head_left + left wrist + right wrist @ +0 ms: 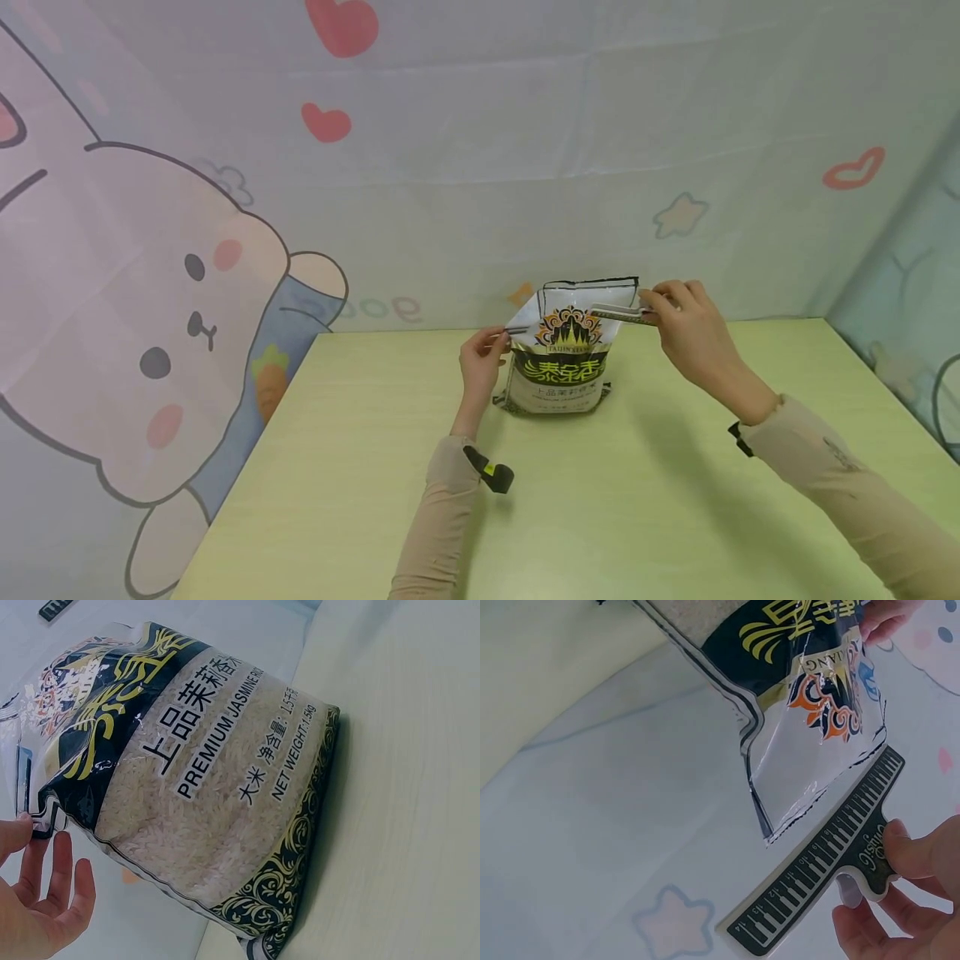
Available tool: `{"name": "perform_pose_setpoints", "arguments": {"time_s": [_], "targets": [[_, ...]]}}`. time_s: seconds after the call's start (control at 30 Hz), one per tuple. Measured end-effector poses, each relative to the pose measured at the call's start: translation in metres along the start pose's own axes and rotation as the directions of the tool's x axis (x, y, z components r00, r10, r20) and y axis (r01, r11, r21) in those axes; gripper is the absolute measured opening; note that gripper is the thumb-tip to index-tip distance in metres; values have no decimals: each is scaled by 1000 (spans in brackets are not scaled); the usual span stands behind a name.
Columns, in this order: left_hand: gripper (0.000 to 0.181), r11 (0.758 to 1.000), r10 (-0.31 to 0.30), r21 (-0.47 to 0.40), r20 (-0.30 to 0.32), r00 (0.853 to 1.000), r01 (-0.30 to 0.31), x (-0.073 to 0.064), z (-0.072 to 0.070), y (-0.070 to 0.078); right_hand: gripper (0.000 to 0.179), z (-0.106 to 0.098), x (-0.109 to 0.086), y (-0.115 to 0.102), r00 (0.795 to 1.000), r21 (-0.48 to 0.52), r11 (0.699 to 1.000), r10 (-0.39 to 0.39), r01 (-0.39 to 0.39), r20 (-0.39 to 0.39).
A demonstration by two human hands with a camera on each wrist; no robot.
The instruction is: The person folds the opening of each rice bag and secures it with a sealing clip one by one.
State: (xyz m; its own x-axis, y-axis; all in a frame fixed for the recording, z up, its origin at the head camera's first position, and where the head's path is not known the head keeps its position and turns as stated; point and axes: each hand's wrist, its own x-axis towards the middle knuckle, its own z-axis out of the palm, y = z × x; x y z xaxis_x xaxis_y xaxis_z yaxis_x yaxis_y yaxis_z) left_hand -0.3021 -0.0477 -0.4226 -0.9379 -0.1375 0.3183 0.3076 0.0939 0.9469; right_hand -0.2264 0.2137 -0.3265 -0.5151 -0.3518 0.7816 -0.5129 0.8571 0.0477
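Note:
A clear and black plastic bag of jasmine rice (562, 367) stands upright on the table, its top flattened and see-through. My left hand (480, 358) pinches the bag's left edge between thumb and index finger; in the left wrist view the other fingers of that hand (56, 892) are spread below the edge. My right hand (686, 333) holds a long black-and-white clip (817, 859) with a piano-key pattern by its handles. The clip lies alongside the bag's top edge (829, 791), one end close to its corner; whether they touch I cannot tell.
The pale yellow-green table (360, 467) reaches back to a cloth backdrop (480, 167) printed with a rabbit, hearts and stars. The backdrop rises right behind the bag. A black wrist device (489, 471) sits on the left sleeve.

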Motion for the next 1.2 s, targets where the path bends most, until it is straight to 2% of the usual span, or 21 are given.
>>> {"name": "perform_pose_setpoints", "arguments": {"time_s": [0.6,1.0,1.2], "targets": [[16,1000,-15,-21,-12,1000,14,1,2,1,23,14,35,-14,998,74,997,34,-37,45],[17,1000,19,-12,-8,1000,-19,1,1,1,24,17,57,-16,992,89,993,69,-79,110],[18,1000,14,-9,-9,1000,-14,1,1,1,29,19,64,-16,987,95,992,74,-89,143]]}}
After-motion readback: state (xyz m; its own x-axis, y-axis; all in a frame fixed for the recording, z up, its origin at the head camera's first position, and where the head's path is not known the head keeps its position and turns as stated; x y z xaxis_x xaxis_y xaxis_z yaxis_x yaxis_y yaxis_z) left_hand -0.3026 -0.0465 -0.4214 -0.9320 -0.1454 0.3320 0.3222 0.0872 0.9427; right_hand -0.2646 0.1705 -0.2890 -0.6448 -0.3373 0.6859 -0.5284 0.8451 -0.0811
